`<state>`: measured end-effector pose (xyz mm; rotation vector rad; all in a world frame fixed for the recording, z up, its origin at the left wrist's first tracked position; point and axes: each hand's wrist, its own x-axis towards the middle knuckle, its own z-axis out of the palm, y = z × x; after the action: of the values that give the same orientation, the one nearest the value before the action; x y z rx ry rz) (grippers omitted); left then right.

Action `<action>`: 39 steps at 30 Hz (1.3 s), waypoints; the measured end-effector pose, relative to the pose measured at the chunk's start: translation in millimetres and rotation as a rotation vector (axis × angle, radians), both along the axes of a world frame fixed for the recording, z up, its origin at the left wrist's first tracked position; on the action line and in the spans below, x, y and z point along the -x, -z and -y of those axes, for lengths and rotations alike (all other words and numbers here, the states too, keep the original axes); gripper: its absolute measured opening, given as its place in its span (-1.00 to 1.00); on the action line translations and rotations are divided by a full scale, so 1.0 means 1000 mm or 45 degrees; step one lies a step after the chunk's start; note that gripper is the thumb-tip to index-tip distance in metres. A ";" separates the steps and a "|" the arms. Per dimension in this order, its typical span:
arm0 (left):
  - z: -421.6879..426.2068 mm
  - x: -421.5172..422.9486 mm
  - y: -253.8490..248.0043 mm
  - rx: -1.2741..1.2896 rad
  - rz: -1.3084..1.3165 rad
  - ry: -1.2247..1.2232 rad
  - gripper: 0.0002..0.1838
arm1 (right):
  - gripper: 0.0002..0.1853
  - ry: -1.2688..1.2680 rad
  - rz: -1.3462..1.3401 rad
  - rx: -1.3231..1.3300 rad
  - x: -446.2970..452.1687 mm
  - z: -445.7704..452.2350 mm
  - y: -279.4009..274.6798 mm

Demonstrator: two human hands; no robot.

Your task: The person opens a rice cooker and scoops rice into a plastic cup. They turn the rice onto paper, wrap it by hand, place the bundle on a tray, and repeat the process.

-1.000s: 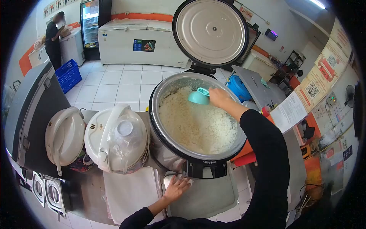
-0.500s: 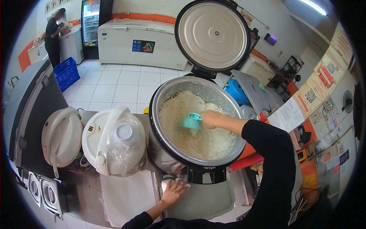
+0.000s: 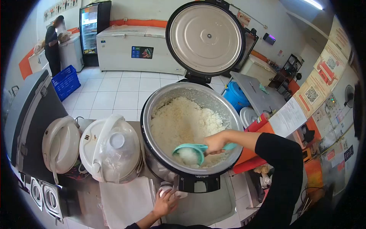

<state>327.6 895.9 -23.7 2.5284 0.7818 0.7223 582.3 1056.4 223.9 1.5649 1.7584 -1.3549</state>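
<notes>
My right hand (image 3: 215, 143) is closed round the handle of a teal rice scoop (image 3: 201, 148). White rice sits in the scoop's bowl, which is low over the near side of a large rice cooker (image 3: 143, 128). Cooked rice (image 3: 183, 114) fills much of the pot, heaped toward the back. The cooker's round lid (image 3: 207, 36) stands raised behind it. Beside the cooker's front handle (image 3: 200, 185), my left hand (image 3: 164, 204) has its fingers curled on a crumpled white cloth (image 3: 179, 193).
Left of the cooker stand two white lidded containers (image 3: 61, 143) (image 3: 91, 145), the nearer with a plastic-wrapped stack of cups (image 3: 118, 147). White sheets (image 3: 126, 204) lie on the counter. A person (image 3: 52, 45) stands far left near a blue crate (image 3: 65, 82). A red cylinder (image 3: 259, 122) is at right.
The scoop has come nearer and tipped so its bowl faces up with rice in it; my right hand moved down with it. My left hand stays on the cloth. The view has shifted slightly.
</notes>
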 end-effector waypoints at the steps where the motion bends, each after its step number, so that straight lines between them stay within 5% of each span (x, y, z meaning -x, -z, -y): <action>1: 0.002 0.009 -0.006 0.078 0.008 -0.044 -0.59 | -0.66 0.047 0.015 0.176 -0.014 -0.006 0.001; 6: 0.000 0.033 -0.018 0.243 0.023 -0.205 -0.63 | -0.70 0.351 -0.037 0.484 -0.037 -0.034 -0.015; 12: -0.009 0.038 -0.021 0.287 0.079 -0.276 -0.68 | -0.78 0.540 -0.132 -0.197 -0.005 -0.037 0.035; 14: -0.009 0.037 -0.021 0.271 0.115 -0.294 -0.69 | -0.77 0.049 0.212 -0.466 0.008 -0.041 0.042; 15: -0.008 0.038 -0.022 0.272 0.112 -0.294 -0.69 | -0.77 0.049 0.209 -0.464 0.009 -0.039 0.044; 17: -0.005 0.036 -0.023 0.303 0.130 -0.291 -0.69 | -0.65 -0.192 0.069 -0.822 0.010 -0.031 0.045; 21: 0.000 0.030 -0.025 0.297 0.120 -0.227 -0.69 | -0.74 -0.431 -0.170 -0.859 0.019 -0.009 0.041; 27: 0.007 0.037 -0.029 0.365 0.141 -0.225 -0.69 | -0.69 -0.078 -0.028 0.058 -0.015 -0.008 0.006; 30: 0.005 0.047 -0.023 0.374 0.153 -0.294 -0.69 | -0.62 -0.153 0.214 -0.376 -0.022 -0.012 0.004; 32: 0.003 0.050 -0.022 0.356 0.120 -0.319 -0.69 | -0.73 -0.047 0.498 -1.094 -0.003 0.002 0.002; 39: -0.004 0.050 -0.025 0.342 0.143 -0.342 -0.70 | -0.80 0.016 0.538 -1.258 -0.009 -0.005 0.018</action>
<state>277.8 899.7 1.7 2.1485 1.1120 0.7785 591.6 1061.0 205.8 2.0986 2.2266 -0.0275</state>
